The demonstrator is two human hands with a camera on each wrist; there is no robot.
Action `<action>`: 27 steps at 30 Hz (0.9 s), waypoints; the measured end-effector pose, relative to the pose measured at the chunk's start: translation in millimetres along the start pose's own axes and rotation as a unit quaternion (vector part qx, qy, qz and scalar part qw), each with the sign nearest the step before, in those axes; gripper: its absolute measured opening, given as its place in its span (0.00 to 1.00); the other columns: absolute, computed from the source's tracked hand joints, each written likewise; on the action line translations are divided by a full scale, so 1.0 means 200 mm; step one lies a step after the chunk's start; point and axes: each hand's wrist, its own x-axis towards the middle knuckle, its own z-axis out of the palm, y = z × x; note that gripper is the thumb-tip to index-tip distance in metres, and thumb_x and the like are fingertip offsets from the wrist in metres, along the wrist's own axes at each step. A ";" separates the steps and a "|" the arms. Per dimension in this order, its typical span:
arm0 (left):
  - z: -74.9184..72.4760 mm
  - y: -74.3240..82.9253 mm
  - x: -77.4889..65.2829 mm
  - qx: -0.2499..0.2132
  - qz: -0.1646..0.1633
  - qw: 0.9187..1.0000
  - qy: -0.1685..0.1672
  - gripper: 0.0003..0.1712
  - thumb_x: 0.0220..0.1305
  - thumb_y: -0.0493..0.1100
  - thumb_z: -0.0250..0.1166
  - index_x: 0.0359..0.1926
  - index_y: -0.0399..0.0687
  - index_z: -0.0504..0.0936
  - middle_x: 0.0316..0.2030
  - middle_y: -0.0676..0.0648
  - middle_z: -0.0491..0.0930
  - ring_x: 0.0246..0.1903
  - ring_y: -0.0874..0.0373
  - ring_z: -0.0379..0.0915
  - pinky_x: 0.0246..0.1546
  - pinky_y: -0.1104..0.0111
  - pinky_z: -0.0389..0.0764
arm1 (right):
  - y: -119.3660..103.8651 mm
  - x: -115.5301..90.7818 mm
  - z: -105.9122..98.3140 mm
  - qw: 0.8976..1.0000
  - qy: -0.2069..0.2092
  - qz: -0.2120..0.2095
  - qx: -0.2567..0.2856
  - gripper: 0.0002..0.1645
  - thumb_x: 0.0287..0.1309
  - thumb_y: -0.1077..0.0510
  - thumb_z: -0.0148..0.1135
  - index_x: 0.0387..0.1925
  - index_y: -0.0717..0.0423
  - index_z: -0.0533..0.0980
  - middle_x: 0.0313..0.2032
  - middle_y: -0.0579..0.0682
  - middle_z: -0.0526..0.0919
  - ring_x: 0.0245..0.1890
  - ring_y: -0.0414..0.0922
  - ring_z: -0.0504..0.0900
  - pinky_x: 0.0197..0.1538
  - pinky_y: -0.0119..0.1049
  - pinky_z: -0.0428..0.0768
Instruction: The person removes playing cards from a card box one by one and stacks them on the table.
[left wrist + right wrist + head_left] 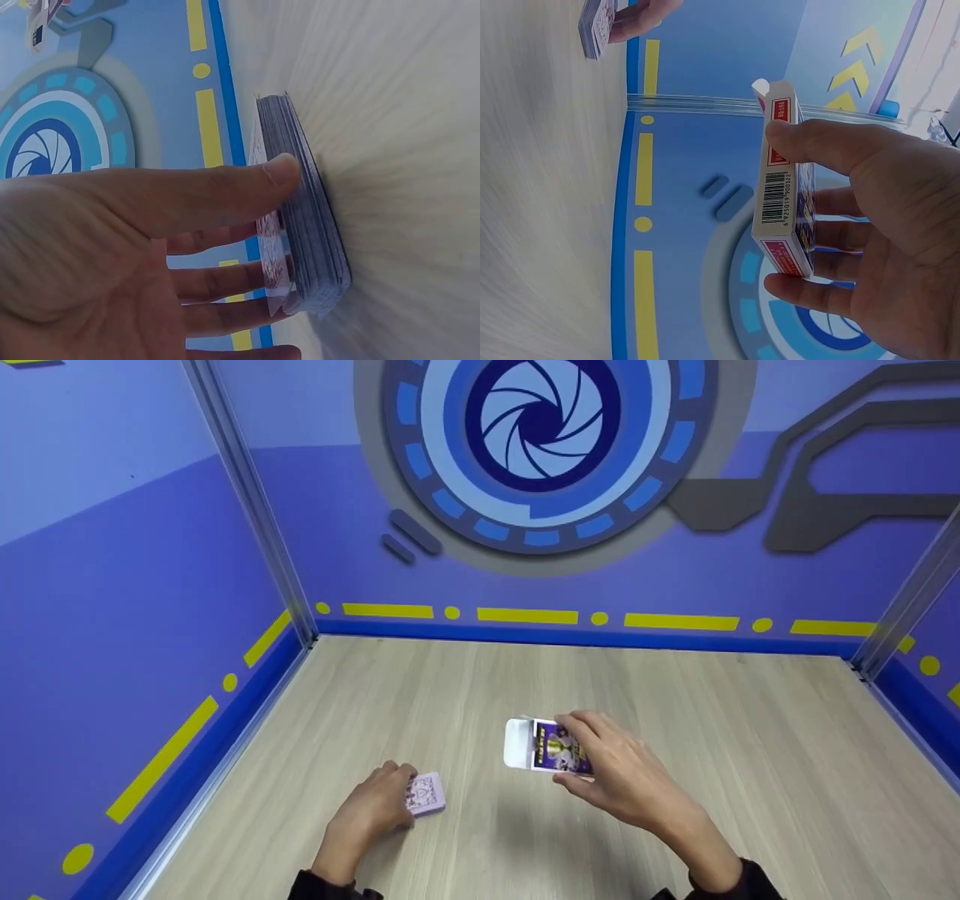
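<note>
A deck of playing cards [427,794] with a patterned pale back lies at the left of the table. My left hand [376,796] holds it by its edges; in the left wrist view the thumb [282,171] presses one side of the deck [304,225], the fingers on the far side. My right hand [626,769] grips a card box [559,747], purple with a picture, raised over the table, its white flap [517,743] standing open toward the left. Up close in the right wrist view, the box's side [775,196] carries a barcode, and the thumb lies across it.
The wood-grain table [480,690] meets a blue-purple back wall [315,525] with a large round emblem. Another wall [135,645] closes the left side, with a metal post [255,502] at the corner.
</note>
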 end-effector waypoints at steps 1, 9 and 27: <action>0.00 0.00 0.00 0.000 0.000 1.000 0.001 0.39 0.40 0.32 0.82 0.58 0.37 0.80 0.46 0.43 0.78 0.46 0.47 0.76 0.58 0.47 0.77 | 0.00 0.00 0.00 1.000 -0.001 -0.001 0.000 0.44 0.52 0.47 0.81 0.67 0.57 0.73 0.59 0.55 0.78 0.56 0.52 0.79 0.49 0.50 0.82; 0.02 0.00 0.00 0.002 0.017 1.000 0.004 0.39 0.44 0.31 0.81 0.61 0.34 0.78 0.48 0.40 0.77 0.46 0.46 0.73 0.55 0.47 0.77 | 0.01 0.00 0.00 1.000 0.000 -0.014 0.002 0.43 0.52 0.47 0.80 0.66 0.58 0.73 0.58 0.54 0.78 0.56 0.51 0.79 0.50 0.51 0.82; 0.13 0.07 0.03 0.049 0.025 0.996 0.065 0.35 0.52 0.49 0.81 0.54 0.31 0.80 0.43 0.35 0.75 0.44 0.42 0.73 0.41 0.45 0.81 | -0.01 0.00 0.01 1.000 -0.012 -0.009 0.000 0.44 0.52 0.47 0.81 0.67 0.56 0.73 0.58 0.52 0.79 0.54 0.49 0.79 0.48 0.48 0.83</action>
